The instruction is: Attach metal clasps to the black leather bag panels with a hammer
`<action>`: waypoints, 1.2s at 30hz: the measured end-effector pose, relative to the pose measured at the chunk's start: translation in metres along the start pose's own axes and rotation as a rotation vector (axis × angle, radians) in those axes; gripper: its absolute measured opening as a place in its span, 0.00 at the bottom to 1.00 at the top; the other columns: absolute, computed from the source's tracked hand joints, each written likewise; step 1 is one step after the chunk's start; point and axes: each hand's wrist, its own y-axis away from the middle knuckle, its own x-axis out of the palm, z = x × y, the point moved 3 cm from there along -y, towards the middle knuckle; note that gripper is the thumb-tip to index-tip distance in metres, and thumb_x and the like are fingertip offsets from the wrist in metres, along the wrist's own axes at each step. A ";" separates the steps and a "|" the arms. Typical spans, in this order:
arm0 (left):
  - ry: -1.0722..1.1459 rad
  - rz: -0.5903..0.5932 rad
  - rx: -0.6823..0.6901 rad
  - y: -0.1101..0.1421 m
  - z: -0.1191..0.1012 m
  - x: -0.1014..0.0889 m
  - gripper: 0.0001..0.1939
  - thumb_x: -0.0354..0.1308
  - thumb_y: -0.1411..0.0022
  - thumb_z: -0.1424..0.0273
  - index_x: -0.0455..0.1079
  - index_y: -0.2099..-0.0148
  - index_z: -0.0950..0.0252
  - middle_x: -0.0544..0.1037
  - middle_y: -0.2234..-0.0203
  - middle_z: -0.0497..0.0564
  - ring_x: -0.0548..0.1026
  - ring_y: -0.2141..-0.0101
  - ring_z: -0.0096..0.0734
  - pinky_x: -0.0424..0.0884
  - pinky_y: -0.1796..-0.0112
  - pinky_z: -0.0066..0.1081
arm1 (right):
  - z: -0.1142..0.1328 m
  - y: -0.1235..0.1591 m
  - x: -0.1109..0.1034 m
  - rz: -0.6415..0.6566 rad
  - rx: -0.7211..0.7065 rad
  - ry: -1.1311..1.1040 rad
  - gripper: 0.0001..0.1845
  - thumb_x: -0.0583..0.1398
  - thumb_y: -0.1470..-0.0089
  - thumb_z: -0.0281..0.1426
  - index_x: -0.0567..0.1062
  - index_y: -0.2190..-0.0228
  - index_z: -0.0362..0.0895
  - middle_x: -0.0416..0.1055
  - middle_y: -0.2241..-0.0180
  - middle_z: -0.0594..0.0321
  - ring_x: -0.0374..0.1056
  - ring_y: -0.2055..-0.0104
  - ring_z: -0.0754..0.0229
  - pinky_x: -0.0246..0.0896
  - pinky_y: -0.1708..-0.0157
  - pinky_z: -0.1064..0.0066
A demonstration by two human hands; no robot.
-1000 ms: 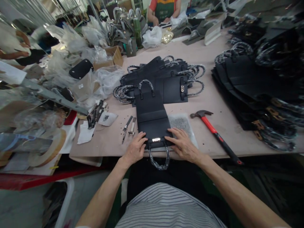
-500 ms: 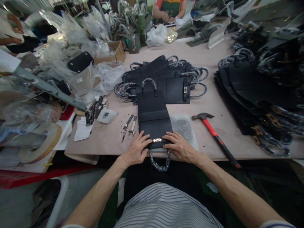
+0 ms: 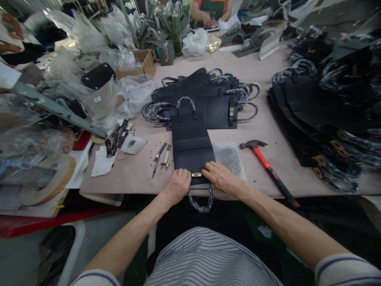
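Note:
A flat black bag panel [image 3: 190, 143] lies lengthwise on the table in front of me, a wrapped handle at its far end and another handle [image 3: 201, 200] hanging over the near table edge. A small metal clasp [image 3: 196, 174] sits at its near end. My left hand [image 3: 177, 184] grips the panel's near edge left of the clasp, fingers curled. My right hand [image 3: 220, 176] grips the near edge to the right of the clasp, fingers bent over it.
A red-handled hammer [image 3: 268, 167] lies to the right, small tools [image 3: 162, 155] to the left, and a clear bag of small parts [image 3: 229, 157] beside the panel. Stacks of black panels [image 3: 214, 95] lie behind and at the right [image 3: 321, 107]. Plastic bags clutter the left. Another person [image 3: 208, 12] works across the table.
Both hands went from lying flat on the panel's near end to curling round its edge beside the clasp. The view shifted slightly.

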 end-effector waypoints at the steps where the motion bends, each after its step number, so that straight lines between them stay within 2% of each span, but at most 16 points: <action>1: 0.016 -0.011 0.019 0.002 0.001 0.001 0.13 0.45 0.32 0.78 0.69 0.53 0.69 0.73 0.62 0.61 0.71 0.59 0.47 0.71 0.58 0.45 | 0.001 0.000 -0.001 0.005 -0.049 0.038 0.10 0.52 0.36 0.24 0.73 0.59 0.41 0.68 0.61 0.52 0.60 0.61 0.52 0.53 0.63 0.62; 3: 0.088 -0.078 0.060 0.008 0.006 0.004 0.14 0.45 0.33 0.79 0.70 0.52 0.69 0.74 0.60 0.61 0.72 0.56 0.46 0.74 0.55 0.45 | 0.003 0.001 -0.003 0.008 -0.120 0.096 0.11 0.51 0.36 0.23 0.73 0.58 0.40 0.68 0.61 0.53 0.60 0.61 0.51 0.53 0.64 0.62; 6: 0.237 -0.288 0.123 0.021 0.019 0.012 0.16 0.45 0.34 0.82 0.71 0.50 0.68 0.76 0.57 0.59 0.74 0.50 0.43 0.76 0.49 0.46 | 0.004 0.001 -0.002 0.019 -0.185 0.115 0.10 0.52 0.36 0.24 0.72 0.58 0.40 0.67 0.61 0.52 0.61 0.61 0.51 0.53 0.65 0.62; 8: 0.326 -0.405 0.174 0.029 0.026 0.018 0.17 0.46 0.34 0.83 0.72 0.50 0.67 0.77 0.55 0.59 0.74 0.47 0.41 0.77 0.47 0.46 | 0.001 0.002 0.001 0.025 -0.203 0.073 0.08 0.54 0.37 0.25 0.72 0.59 0.41 0.68 0.60 0.52 0.61 0.61 0.51 0.55 0.64 0.62; 10: 0.391 -0.451 0.209 0.035 0.031 0.024 0.18 0.47 0.34 0.84 0.73 0.50 0.67 0.78 0.54 0.60 0.74 0.44 0.41 0.78 0.47 0.46 | -0.003 0.005 0.004 0.011 -0.212 -0.013 0.06 0.56 0.38 0.25 0.73 0.63 0.42 0.69 0.60 0.53 0.61 0.60 0.52 0.57 0.63 0.62; 15: 0.464 -0.457 0.216 0.038 0.036 0.029 0.20 0.48 0.35 0.84 0.74 0.48 0.65 0.78 0.52 0.60 0.74 0.43 0.42 0.78 0.46 0.47 | -0.019 0.021 0.016 -0.141 -0.238 -0.277 0.12 0.56 0.47 0.17 0.75 0.67 0.43 0.74 0.56 0.55 0.63 0.58 0.54 0.63 0.56 0.62; 17: 0.460 -0.449 0.206 0.038 0.035 0.028 0.21 0.47 0.35 0.84 0.74 0.48 0.64 0.79 0.52 0.60 0.74 0.42 0.42 0.77 0.46 0.47 | -0.021 0.028 0.021 -0.215 -0.260 -0.333 0.16 0.54 0.49 0.16 0.76 0.64 0.43 0.74 0.54 0.54 0.65 0.55 0.53 0.65 0.54 0.60; 20: 0.467 -0.425 0.157 0.039 0.030 0.025 0.23 0.47 0.37 0.85 0.73 0.47 0.64 0.78 0.51 0.60 0.73 0.41 0.42 0.75 0.43 0.46 | -0.017 0.037 0.028 -0.302 -0.252 -0.377 0.24 0.53 0.50 0.17 0.76 0.54 0.42 0.73 0.49 0.52 0.66 0.47 0.51 0.67 0.48 0.55; 23: 0.517 -0.380 0.033 0.042 0.022 0.022 0.26 0.49 0.37 0.82 0.68 0.39 0.64 0.74 0.43 0.62 0.69 0.38 0.43 0.71 0.40 0.47 | -0.010 0.045 0.032 -0.318 -0.157 -0.430 0.32 0.52 0.48 0.18 0.69 0.42 0.42 0.69 0.42 0.50 0.63 0.39 0.50 0.62 0.39 0.50; 27: 0.529 -0.340 -0.172 0.043 0.016 0.022 0.35 0.53 0.39 0.78 0.54 0.29 0.67 0.58 0.32 0.65 0.56 0.31 0.52 0.61 0.35 0.55 | -0.001 0.051 0.034 -0.284 -0.013 -0.429 0.37 0.54 0.48 0.21 0.62 0.36 0.41 0.60 0.35 0.47 0.53 0.32 0.45 0.51 0.34 0.41; 29: 0.524 -0.308 -0.160 0.041 0.015 0.023 0.36 0.52 0.39 0.79 0.52 0.29 0.66 0.57 0.31 0.64 0.52 0.30 0.52 0.57 0.34 0.57 | 0.001 0.051 0.036 -0.294 0.034 -0.423 0.38 0.54 0.48 0.21 0.60 0.35 0.41 0.58 0.34 0.47 0.50 0.30 0.44 0.48 0.33 0.40; 36: 0.499 -0.271 -0.106 0.029 0.021 0.026 0.33 0.52 0.39 0.80 0.58 0.32 0.66 0.58 0.31 0.63 0.51 0.30 0.51 0.59 0.34 0.57 | -0.001 0.045 0.044 -0.399 0.150 -0.454 0.38 0.51 0.46 0.19 0.58 0.34 0.43 0.60 0.34 0.48 0.51 0.29 0.47 0.52 0.33 0.41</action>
